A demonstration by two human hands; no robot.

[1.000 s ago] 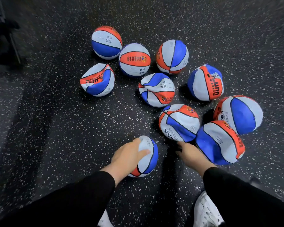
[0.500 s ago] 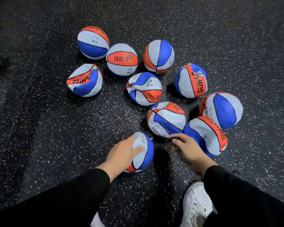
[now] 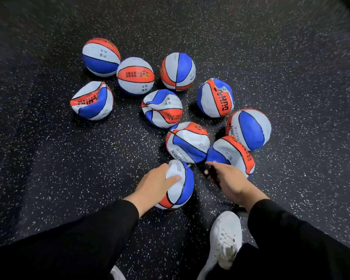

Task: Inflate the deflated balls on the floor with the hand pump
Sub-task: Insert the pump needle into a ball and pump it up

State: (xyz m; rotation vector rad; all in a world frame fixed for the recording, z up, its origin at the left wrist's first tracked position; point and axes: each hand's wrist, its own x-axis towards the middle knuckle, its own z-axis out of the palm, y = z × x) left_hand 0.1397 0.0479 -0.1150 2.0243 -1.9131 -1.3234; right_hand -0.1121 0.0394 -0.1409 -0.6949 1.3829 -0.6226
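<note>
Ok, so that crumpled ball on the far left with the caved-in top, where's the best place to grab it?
Take the crumpled ball from above, fingers curled over the creased rim of its dent: the slack skin folds there and gives purchase, and nothing crowds it on the left.

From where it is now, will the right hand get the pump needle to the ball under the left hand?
Probably yes. The right hand grips a dark object, likely the pump, beside the ball that the left hand holds; only bare floor lies between. The needle itself is too small to confirm.
</note>
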